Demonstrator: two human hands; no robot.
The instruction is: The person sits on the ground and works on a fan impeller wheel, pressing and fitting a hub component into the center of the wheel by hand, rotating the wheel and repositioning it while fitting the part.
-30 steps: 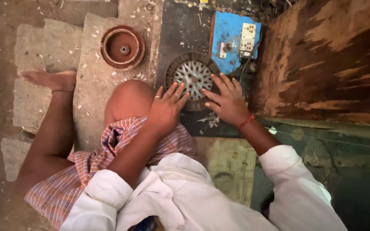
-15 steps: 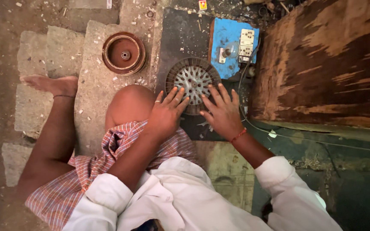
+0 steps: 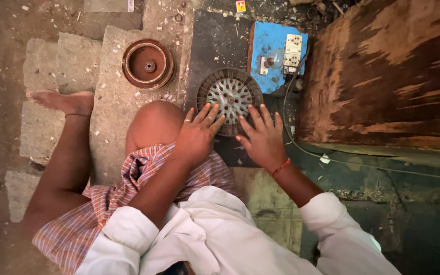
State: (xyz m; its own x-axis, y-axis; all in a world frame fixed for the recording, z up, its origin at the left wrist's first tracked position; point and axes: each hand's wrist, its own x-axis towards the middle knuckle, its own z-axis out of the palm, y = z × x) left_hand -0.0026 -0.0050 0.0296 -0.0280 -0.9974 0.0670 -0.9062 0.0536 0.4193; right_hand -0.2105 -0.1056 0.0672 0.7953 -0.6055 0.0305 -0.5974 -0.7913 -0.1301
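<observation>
A small floor-level repair workshop, judging by the clutter. Bare concrete floor [image 3: 62,56], cracked into slabs and strewn with chips and grit. At twelve o'clock, a round slotted metal motor part [image 3: 230,97] lying on a dark grimy sheet [image 3: 215,40]. At eleven o'clock, a rusty-brown round housing cover [image 3: 147,64] set down loose on the concrete. At one o'clock, a blue board [image 3: 271,46] fitted with a bare bulb [image 3: 275,59] and a white socket block [image 3: 293,52], a thin cable [image 3: 362,164] trailing off toward three o'clock. At two o'clock, a worn, stained wooden bench top [image 3: 393,76]. Working posture seated on the ground, barefoot.
</observation>
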